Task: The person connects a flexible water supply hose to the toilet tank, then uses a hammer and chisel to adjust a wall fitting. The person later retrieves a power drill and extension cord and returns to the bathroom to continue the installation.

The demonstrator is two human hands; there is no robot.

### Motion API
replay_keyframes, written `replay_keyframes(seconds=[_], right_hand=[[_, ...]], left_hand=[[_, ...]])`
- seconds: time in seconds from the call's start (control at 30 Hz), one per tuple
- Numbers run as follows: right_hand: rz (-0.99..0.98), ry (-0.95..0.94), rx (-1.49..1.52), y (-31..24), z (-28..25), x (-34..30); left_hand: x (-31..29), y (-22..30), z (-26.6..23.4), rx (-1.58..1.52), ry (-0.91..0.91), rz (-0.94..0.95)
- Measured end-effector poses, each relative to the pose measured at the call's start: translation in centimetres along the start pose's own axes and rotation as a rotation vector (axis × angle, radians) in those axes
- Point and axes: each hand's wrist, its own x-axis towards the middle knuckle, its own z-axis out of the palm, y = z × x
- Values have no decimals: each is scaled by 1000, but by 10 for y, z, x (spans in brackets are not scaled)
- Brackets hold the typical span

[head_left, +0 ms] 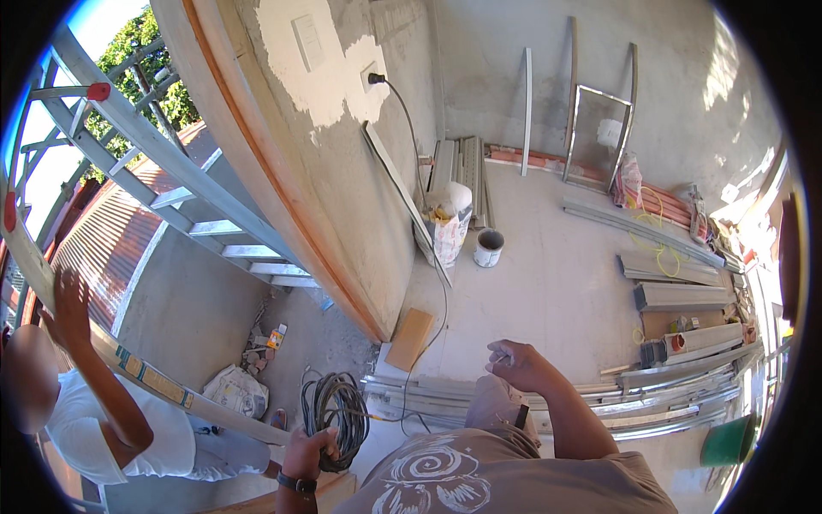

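Observation:
My left hand point(310, 452), with a dark band on its wrist, is closed round a coil of dark cable point(336, 418) at the lower middle left. From the coil a lead runs to the right, close to the floor. My right hand point(519, 367) is raised in front of my body, over the floor. Its fingers are half curled with a gap between them, and I see nothing held there. A black plug point(376, 79) sits in the wall socket, and its thin cord point(446, 295) hangs down and trails across the floor towards the coil.
At the left, another person's hand point(70, 313) is raised by a metal ladder point(190, 197). A filled sack point(447, 224) and a bucket point(489, 248) stand by the wall. Metal profiles point(676, 295) lie at the right, more near my feet. A brown board point(409, 339) lies by the wall's end.

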Motion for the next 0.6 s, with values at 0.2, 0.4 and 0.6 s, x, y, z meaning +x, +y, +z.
replay_keyframes(seconds=[0.2, 0.4, 0.6], right_hand=[[-358, 106, -135, -93, -90, 176], [-769, 290, -135, -223, -190, 435], [-753, 477, -90, -305, -203, 633]], left_hand=[[45, -41, -12, 13, 127, -23], [78, -47, 64, -373, 397, 5], [95, 14, 181, -498, 791, 120]])
